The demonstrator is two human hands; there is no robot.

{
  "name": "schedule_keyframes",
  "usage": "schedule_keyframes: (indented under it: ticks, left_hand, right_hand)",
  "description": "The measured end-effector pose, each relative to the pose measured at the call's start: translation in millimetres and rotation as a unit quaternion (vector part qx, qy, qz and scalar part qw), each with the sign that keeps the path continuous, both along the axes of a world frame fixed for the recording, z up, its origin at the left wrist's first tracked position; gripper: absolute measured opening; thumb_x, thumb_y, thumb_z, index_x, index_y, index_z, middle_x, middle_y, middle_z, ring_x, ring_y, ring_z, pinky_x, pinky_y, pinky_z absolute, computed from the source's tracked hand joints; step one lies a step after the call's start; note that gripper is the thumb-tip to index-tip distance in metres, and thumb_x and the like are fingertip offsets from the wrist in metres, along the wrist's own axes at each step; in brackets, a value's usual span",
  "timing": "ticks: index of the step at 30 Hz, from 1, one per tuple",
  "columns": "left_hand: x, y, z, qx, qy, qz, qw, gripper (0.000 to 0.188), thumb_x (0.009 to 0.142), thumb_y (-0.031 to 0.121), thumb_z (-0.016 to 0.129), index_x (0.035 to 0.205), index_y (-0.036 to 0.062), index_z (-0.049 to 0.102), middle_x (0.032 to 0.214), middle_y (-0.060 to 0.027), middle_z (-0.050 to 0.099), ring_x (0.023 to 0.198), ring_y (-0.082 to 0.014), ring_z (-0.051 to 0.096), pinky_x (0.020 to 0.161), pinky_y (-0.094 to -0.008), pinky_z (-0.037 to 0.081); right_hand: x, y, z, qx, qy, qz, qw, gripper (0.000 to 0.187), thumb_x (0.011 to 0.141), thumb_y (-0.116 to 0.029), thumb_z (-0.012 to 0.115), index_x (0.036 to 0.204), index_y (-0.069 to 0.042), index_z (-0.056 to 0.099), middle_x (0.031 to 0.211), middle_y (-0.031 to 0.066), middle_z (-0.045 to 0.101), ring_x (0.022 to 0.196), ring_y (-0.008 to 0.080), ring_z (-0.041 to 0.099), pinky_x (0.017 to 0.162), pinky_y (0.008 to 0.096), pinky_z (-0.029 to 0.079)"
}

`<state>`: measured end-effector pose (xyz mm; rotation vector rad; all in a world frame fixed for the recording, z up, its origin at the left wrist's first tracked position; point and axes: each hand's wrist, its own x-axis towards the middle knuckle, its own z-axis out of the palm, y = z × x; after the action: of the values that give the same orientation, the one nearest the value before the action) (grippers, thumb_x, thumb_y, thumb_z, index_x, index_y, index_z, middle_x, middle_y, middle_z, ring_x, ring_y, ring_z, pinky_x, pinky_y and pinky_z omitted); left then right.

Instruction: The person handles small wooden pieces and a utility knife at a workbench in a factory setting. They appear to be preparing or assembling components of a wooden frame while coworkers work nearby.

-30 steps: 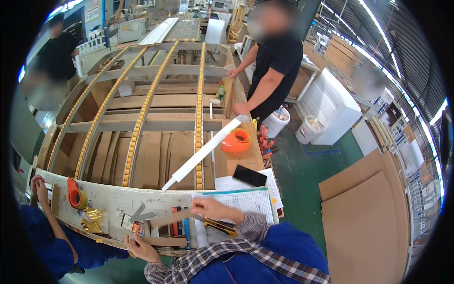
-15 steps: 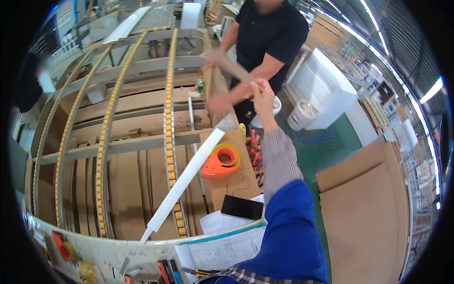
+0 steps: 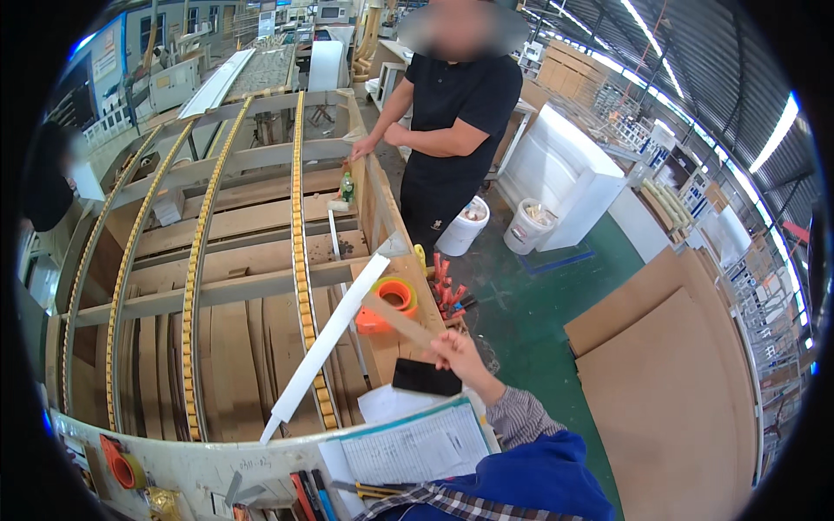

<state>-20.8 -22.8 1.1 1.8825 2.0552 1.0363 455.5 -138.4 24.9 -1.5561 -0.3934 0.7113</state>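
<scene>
My right hand (image 3: 458,354) grips one end of a narrow, flat brown strip (image 3: 400,321); whether it is cardboard or thin wood I cannot tell. Its far end reaches over the orange tape dispenser (image 3: 375,319), which lies on a wooden board (image 3: 360,352) at the frame's edge. Just below the hand is a black phone (image 3: 426,378), partly on white paper. A long white strip (image 3: 326,347) lies slanting across the rollers, left of the dispenser. My left hand is out of view.
A frame with yellow roller tracks (image 3: 201,217) fills the left, cardboard beneath it. A person in black (image 3: 456,113) stands beyond, one hand on its corner. Red-handled tools (image 3: 447,291), white buckets (image 3: 530,224) and cardboard sheets (image 3: 669,373) are rightward. A clipboard (image 3: 413,451) lies in front.
My right hand has drawn back toward me from near the person's arms, bringing the brown strip along. The person's hands have moved off it, one now resting on the frame.
</scene>
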Motion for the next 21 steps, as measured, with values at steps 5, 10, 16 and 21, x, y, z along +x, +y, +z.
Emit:
schedule_keyframes:
  ticks: [5,10,16,21]
  left_hand:
    - [6.3,-3.0,9.4,0.018,-0.054,-0.037,0.998,0.03,0.087,0.022,0.054,0.1,-0.0045,0.055,0.085,-0.0214,0.058,0.071,-0.0315,0.054,0.065,-0.0382,0.044]
    - [14.1,-7.1,19.8,0.082,-0.093,-0.064,0.99,0.03,0.085,0.028,0.057,0.089,-0.0019,0.061,0.076,-0.0182,0.059,0.064,-0.0314,0.055,0.059,-0.0372,0.045]
    - [10.0,-8.0,17.7,0.101,-0.075,-0.068,0.99,0.031,0.084,0.031,0.058,0.084,0.0007,0.064,0.069,-0.0151,0.06,0.058,-0.0284,0.054,0.055,-0.0358,0.044]
    - [-8.8,10.0,-32.1,-0.025,-0.169,-0.138,0.976,0.029,0.092,0.023,0.046,0.089,-0.0053,0.053,0.073,-0.0109,0.054,0.065,-0.0149,0.047,0.059,-0.0272,0.041]
  right_hand:
    - [-96.2,-32.4,-0.9,0.03,0.066,0.112,0.991,0.013,0.088,-0.02,0.051,0.09,-0.007,0.052,0.082,0.0058,0.064,0.057,0.0022,0.05,0.051,0.0152,0.039]
    - [-180.2,-25.5,-25.2,0.059,0.213,0.185,0.958,0.016,0.088,-0.02,0.052,0.096,-0.007,0.053,0.083,0.0052,0.063,0.057,0.0024,0.049,0.05,0.0151,0.038]
    - [-233.7,-11.3,-35.3,0.07,0.243,0.308,0.917,0.015,0.089,-0.021,0.05,0.095,-0.007,0.052,0.084,0.0048,0.063,0.058,0.002,0.048,0.051,0.0148,0.037]
    - [-244.5,-10.0,-48.4,0.052,0.184,0.356,0.915,0.018,0.089,-0.024,0.05,0.096,-0.007,0.052,0.076,0.0006,0.059,0.061,0.0028,0.049,0.052,0.0159,0.037]
